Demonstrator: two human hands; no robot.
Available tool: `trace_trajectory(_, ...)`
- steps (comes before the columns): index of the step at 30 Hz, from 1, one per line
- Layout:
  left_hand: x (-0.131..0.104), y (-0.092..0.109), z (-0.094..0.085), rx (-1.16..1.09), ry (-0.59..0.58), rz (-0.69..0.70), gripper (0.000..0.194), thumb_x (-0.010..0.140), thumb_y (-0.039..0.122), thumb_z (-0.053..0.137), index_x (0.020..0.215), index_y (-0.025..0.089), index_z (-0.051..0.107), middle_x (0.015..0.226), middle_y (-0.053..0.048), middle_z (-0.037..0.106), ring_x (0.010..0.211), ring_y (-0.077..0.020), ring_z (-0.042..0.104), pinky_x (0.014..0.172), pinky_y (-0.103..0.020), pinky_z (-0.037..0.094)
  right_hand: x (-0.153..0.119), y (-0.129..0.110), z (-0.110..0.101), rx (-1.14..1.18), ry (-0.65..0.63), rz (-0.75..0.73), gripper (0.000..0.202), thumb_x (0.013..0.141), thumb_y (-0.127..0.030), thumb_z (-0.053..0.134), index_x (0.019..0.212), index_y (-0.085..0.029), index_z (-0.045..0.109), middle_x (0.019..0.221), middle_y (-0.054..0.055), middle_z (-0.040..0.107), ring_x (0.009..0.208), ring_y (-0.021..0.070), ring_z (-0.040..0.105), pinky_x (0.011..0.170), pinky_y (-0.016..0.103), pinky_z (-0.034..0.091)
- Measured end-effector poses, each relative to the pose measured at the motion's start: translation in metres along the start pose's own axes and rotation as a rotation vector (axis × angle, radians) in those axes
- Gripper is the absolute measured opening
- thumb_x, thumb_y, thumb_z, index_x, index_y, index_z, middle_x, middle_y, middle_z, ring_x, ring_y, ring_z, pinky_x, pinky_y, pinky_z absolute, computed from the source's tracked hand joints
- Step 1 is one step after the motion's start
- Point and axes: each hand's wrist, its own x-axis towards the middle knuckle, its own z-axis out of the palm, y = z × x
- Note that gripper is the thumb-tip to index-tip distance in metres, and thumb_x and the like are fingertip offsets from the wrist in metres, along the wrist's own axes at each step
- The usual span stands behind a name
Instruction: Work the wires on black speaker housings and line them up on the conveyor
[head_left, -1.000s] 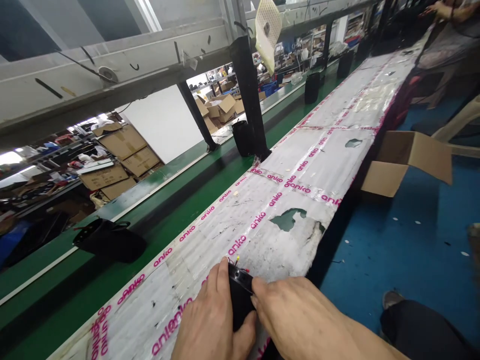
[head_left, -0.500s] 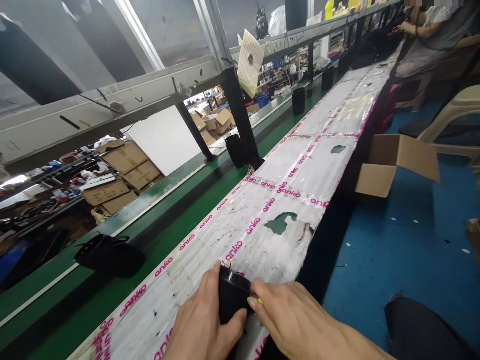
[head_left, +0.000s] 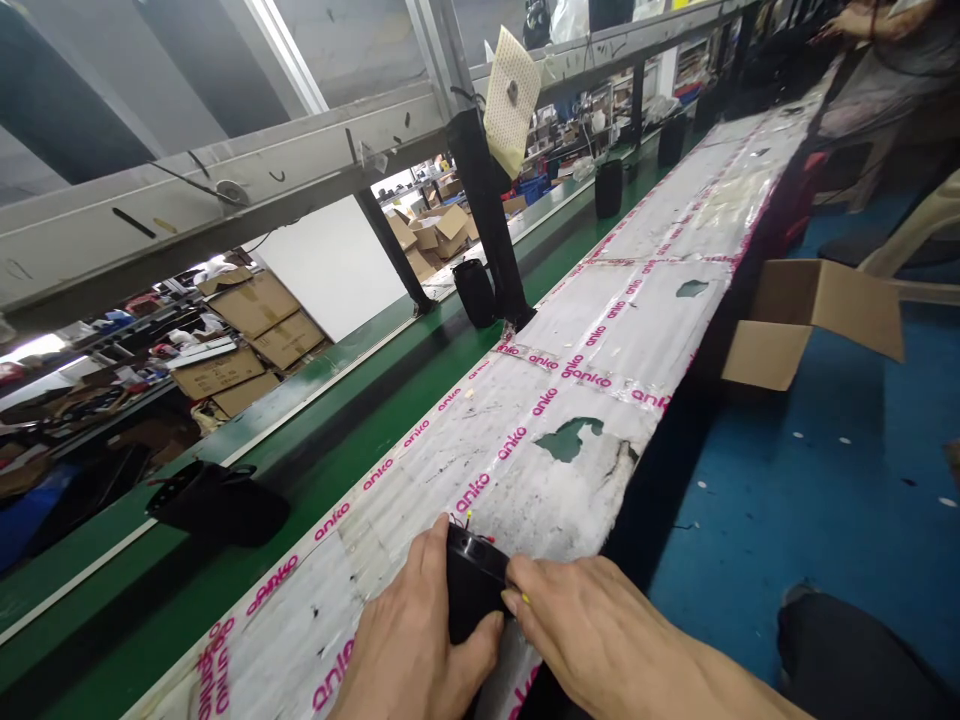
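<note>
A black cylindrical housing stands tilted at the near end of the padded bench, with thin wires, one yellow-tipped, poking up behind its rim. Around its left side my left hand is wrapped, thumb across the front. My right hand is closed in a pinch at the right edge of the rim, where a small yellow-ended piece shows between the fingers; the rest of that piece is hidden. The housing's lower part is hidden by my hands.
Beside the padded bench surface, printed with pink lettering, runs a green conveyor bearing black housings. A metal frame post rises between them. An open carton is on the right, and a person's hand shows at the far end.
The view has shifted slightly, so the bench and carton sit a little differently in it. Both hands keep their hold on the housing with hardly any change in grip.
</note>
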Motion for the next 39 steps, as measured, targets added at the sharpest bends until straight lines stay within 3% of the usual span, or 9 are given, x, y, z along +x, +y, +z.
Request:
trace_trajectory(5, -0.001, 0.001, 0.003, 0.016, 0.028, -0.001, 0.079, 0.080, 0.042, 0.050, 0.149, 0.016, 0.024, 0.141, -0.015, 0.053, 0.117, -0.0337, 0.060, 0.096, -0.047, 0.048, 0.005, -0.001, -0.010, 0.032, -0.042, -0.004, 0.017, 0.099, -0.018, 0.044, 0.084, -0.025, 0.043, 0.067, -0.003, 0.059, 0.053, 0.0188, 0.059, 0.051, 0.034, 0.026)
trace_trajectory(12, 0.000, -0.007, 0.013, 0.037, 0.048, 0.045, 0.082, 0.079, 0.045, 0.049, 0.150, 0.016, 0.022, 0.146, -0.016, 0.048, 0.122, -0.0334, 0.058, 0.098, -0.047, 0.048, 0.013, -0.004, -0.030, 0.002, -0.249, 0.028, 0.016, 0.098, -0.017, 0.041, 0.090, -0.023, 0.053, 0.072, 0.000, 0.066, 0.060, 0.0241, 0.064, 0.052, 0.037, 0.027)
trace_trajectory(17, 0.003, -0.007, 0.019, 0.069, 0.037, 0.022, 0.083, 0.078, 0.044, 0.048, 0.152, 0.016, 0.020, 0.152, -0.016, 0.041, 0.128, -0.0349, 0.052, 0.100, -0.049, 0.047, 0.025, -0.003, -0.039, -0.023, -0.374, 0.008, 0.016, 0.087, -0.010, 0.054, 0.097, -0.021, 0.060, 0.078, 0.001, 0.069, 0.063, 0.0254, 0.066, 0.050, 0.036, 0.027)
trace_trajectory(22, 0.000, -0.001, 0.009, 0.089, -0.003, 0.009, 0.082, 0.082, 0.046, 0.043, 0.152, 0.011, 0.019, 0.153, -0.019, 0.038, 0.130, -0.0359, 0.051, 0.101, -0.050, 0.046, 0.026, -0.005, -0.035, -0.034, -0.301, 0.033, 0.014, 0.084, -0.009, 0.056, 0.093, -0.019, 0.062, 0.068, 0.002, 0.068, 0.055, 0.0250, 0.066, 0.047, 0.036, 0.023)
trace_trajectory(25, -0.001, -0.005, -0.003, -0.071, -0.010, 0.051, 0.074, 0.086, 0.047, 0.043, 0.150, 0.015, 0.024, 0.151, -0.014, 0.043, 0.133, -0.0294, 0.049, 0.109, -0.045, 0.041, 0.019, -0.006, -0.023, 0.001, -0.191, 0.057, 0.012, 0.090, -0.012, 0.051, 0.089, -0.020, 0.059, 0.066, 0.000, 0.067, 0.054, 0.0239, 0.065, 0.047, 0.035, 0.023)
trace_trajectory(28, -0.001, -0.013, -0.010, -0.252, -0.029, 0.050, 0.074, 0.083, 0.044, 0.051, 0.149, 0.018, 0.029, 0.152, -0.010, 0.043, 0.138, -0.0243, 0.043, 0.116, -0.041, 0.033, 0.012, -0.005, -0.013, 0.207, -0.066, 0.093, 0.019, 0.099, -0.022, 0.041, 0.086, -0.023, 0.054, 0.067, -0.002, 0.064, 0.056, 0.0200, 0.063, 0.049, 0.033, 0.029)
trace_trajectory(32, 0.001, -0.017, -0.009, -0.293, -0.010, 0.011, 0.079, 0.080, 0.045, 0.056, 0.149, 0.016, 0.030, 0.153, -0.011, 0.041, 0.141, -0.0260, 0.039, 0.119, -0.043, 0.028, 0.010, 0.001, -0.019, 0.544, 0.184, 0.227, 0.026, 0.105, -0.034, 0.029, 0.094, -0.024, 0.051, 0.075, -0.003, 0.063, 0.065, 0.0151, 0.063, 0.059, 0.028, 0.038)
trace_trajectory(35, 0.000, -0.012, -0.009, -0.266, 0.007, 0.001, 0.083, 0.078, 0.046, 0.057, 0.149, 0.014, 0.029, 0.152, -0.014, 0.042, 0.139, -0.0281, 0.041, 0.117, -0.044, 0.030, 0.010, 0.002, -0.026, 0.414, 0.107, 0.244, 0.027, 0.105, -0.034, 0.031, 0.089, -0.024, 0.050, 0.068, -0.003, 0.061, 0.060, 0.0170, 0.062, 0.056, 0.030, 0.035)
trace_trajectory(39, -0.004, -0.003, -0.010, -0.196, -0.008, -0.025, 0.083, 0.075, 0.042, 0.057, 0.147, 0.010, 0.031, 0.147, -0.017, 0.047, 0.131, -0.0319, 0.050, 0.110, -0.045, 0.038, 0.009, -0.004, -0.019, 0.176, -0.062, 0.127, 0.023, 0.103, -0.026, 0.032, 0.088, -0.023, 0.050, 0.064, -0.001, 0.062, 0.054, 0.0206, 0.063, 0.050, 0.033, 0.029)
